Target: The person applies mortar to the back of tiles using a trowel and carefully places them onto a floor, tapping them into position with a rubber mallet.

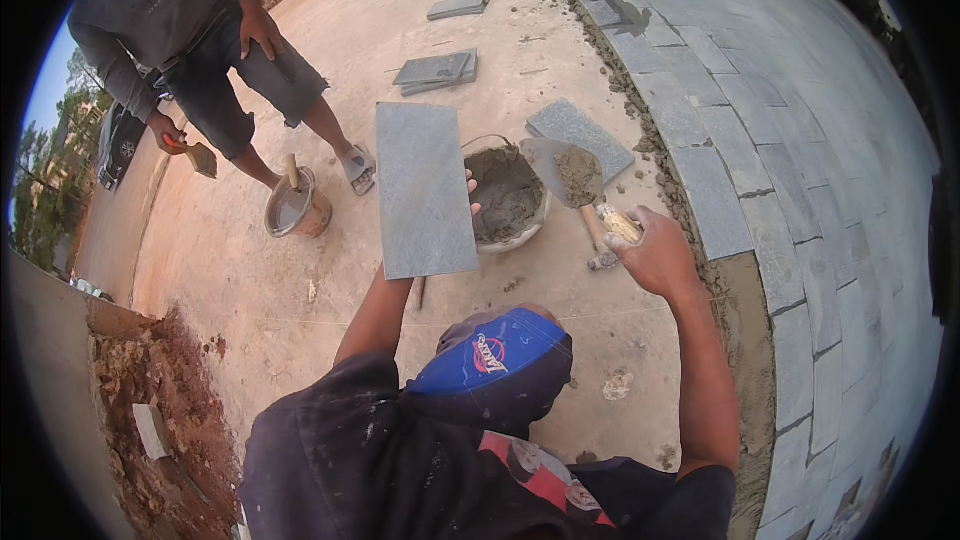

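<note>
My left hand (471, 180) supports a rectangular grey stone tile (428, 205) from behind. Only its fingertips show, curled past the tile's right edge. The handle of a pointed trowel (545, 162) is gripped in my right hand (655, 255); a lump of wet mortar (579, 177) lies on the blade. Between the tile and the trowel stands a bucket of mortar (508, 195), partly hidden by the tile. A hammer (598, 240) rests on the ground below the trowel, and another grey tile (580, 135) lies just beyond the blade.
Laid grey paving (740, 155) runs along the right, bordered by a mortar strip (745, 340). A co-worker (215, 40) stands at far left with a brush (203, 160), beside a small bucket (300, 210). Stacked tiles (435, 70) lie farther off. A thin string (500, 322) crosses nearby.
</note>
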The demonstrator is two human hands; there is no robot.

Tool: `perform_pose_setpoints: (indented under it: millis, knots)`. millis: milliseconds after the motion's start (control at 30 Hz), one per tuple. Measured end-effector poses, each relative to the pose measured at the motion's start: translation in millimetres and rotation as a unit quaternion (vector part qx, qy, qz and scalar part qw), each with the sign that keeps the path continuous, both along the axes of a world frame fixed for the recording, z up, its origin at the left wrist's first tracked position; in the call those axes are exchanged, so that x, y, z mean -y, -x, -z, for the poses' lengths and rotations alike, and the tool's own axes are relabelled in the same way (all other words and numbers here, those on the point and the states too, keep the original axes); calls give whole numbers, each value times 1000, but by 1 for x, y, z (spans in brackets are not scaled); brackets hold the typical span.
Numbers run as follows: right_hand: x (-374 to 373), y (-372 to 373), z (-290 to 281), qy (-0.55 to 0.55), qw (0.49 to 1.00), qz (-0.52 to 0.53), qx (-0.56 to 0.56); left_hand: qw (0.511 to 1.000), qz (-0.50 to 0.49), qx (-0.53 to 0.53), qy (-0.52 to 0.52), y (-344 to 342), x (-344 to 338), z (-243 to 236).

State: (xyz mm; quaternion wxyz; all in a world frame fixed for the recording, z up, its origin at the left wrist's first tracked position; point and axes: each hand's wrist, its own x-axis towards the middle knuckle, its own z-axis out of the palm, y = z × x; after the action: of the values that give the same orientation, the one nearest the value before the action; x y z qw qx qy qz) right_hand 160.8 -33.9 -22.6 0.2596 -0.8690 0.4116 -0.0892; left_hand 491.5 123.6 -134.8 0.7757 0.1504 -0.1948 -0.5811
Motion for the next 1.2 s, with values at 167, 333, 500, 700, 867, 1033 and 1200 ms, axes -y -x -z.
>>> perform_pose_setpoints:
  millis: [167,333,500,700,867,1033,1200]
  knots:
    - [-1,-89,57,21,991,-62,-114,998,-46,8,-47,-34,-16,49]
    - [12,-165,109,93,974,-101,-179,996,-50,-41,-67,-60,-24,81]
    - [12,-203,154,158,964,-135,-168,992,-26,-119,-28,-77,-32,106]
    - [0,-217,155,122,952,-204,-191,986,-48,-156,-38,-80,-43,104]
    - [-6,-221,145,9,963,-185,-194,994,3,-70,-83,-93,-57,137]
    - [14,-200,168,-128,979,-125,-98,985,-21,-168,-30,-85,-47,122]
    - [10,-180,159,-438,899,24,6,994,-46,-95,-23,-81,-53,123]
